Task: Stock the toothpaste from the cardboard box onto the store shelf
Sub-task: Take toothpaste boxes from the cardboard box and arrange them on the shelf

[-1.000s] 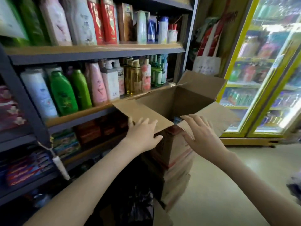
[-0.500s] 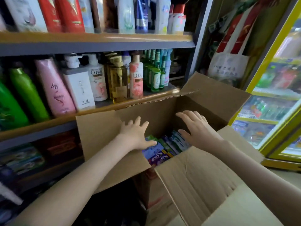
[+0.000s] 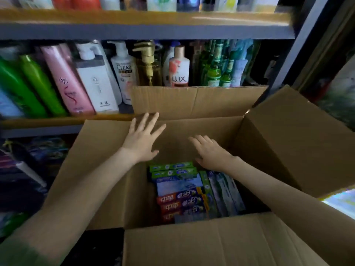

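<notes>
— Where is the toothpaste (image 3: pixel 182 189)?

— At the bottom of the cardboard box (image 3: pixel 192 244). The cartons lie flat, packed side by side: green ones at the far end, a pale blue one next, then red-and-purple ones nearest the camera. More cartons stand on edge along their right side (their print is too blurred to read).

— And the hands?

— Both are inside the open top, and neither holds anything. The left hand (image 3: pixel 143 139) is spread wide with straight fingers, palm toward the far-left inner wall of the box. I cannot tell whether it presses the cardboard. The right hand (image 3: pixel 211 156) has its fingers loosely extended and hovers just above the far end of the cartons, palm down.

— How does the box stand?

— All four flaps are folded outward. The far flap stands up against the store shelf (image 3: pixel 38 121) and covers the bottoms of some bottles.

— What is on that shelf?

— Green bottles (image 3: pixel 38 83) at the left, then a pink bottle (image 3: pixel 67 83), a white pump bottle (image 3: pixel 96 83), one marked CLEAR (image 3: pixel 123 70), a gold pump bottle (image 3: pixel 148 68), a LUX bottle (image 3: pixel 178 68) and small green glass bottles (image 3: pixel 215 73). An upper shelf (image 3: pixel 134 22) above carries more bottles, cut off by the frame.
</notes>
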